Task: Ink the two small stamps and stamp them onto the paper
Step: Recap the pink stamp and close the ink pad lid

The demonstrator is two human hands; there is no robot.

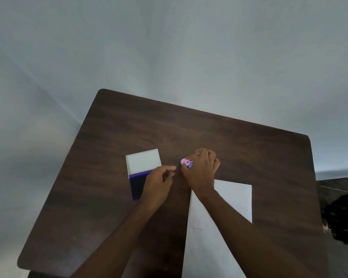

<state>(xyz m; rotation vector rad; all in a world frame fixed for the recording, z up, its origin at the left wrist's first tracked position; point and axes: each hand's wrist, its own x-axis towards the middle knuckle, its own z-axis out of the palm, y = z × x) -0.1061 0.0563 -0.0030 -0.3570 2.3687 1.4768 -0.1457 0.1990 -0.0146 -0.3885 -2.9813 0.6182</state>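
Right, the right hand (201, 169) is curled around a small pink stamp (184, 162), with a blue stamp (190, 164) tucked just beside it in the same grip, both held above the dark wooden table (239, 141). The left hand (159, 183) hovers over the open ink pad (137, 185), fingers loosely bent, nothing in them that I can make out. The pad's white lid (143, 161) lies flipped back behind it. The white paper (235, 195) lies under the right forearm, near the table's front edge.
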